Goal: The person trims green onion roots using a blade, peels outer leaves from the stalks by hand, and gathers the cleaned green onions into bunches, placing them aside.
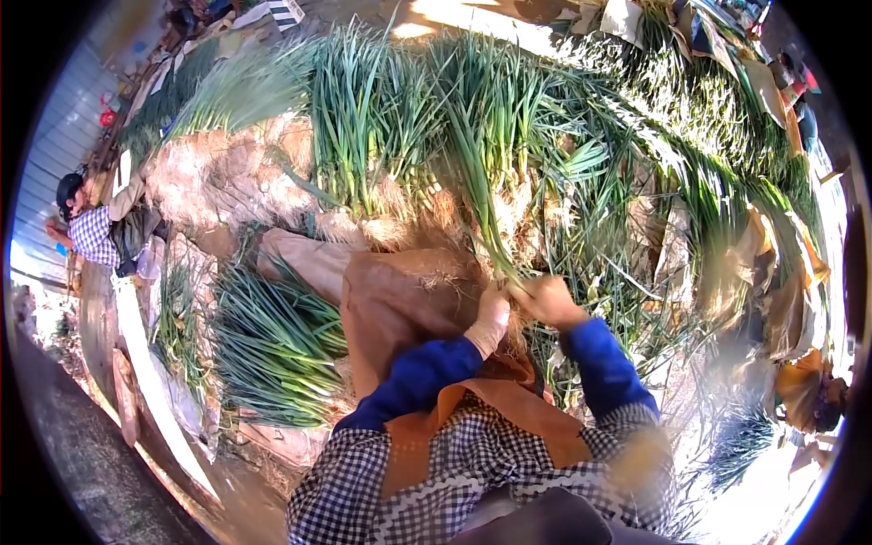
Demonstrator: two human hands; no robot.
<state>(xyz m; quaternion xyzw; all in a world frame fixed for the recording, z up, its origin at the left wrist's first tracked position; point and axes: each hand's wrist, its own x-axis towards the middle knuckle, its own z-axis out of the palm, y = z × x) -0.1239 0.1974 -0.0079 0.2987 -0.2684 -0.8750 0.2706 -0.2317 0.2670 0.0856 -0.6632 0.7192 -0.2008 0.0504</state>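
Head view: I see the left grip (491, 320) and right grip (548, 302) both closed on the lower ends of green onion stalks (490, 232), which stretch toward the heaped onions (363, 118).

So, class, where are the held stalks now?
The stalks are just right of centre in the head view, running up from the left hand and right hand toward the pile.

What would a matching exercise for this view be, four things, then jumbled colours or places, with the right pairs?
1. green stalks
2. right forearm sleeve
3. lap cloth
4. lower-left pile of greens

A. brown
B. held at the left hand and right hand
C. left of the lap cloth
D. blue

Pairs: 1-B, 2-D, 3-A, 4-C
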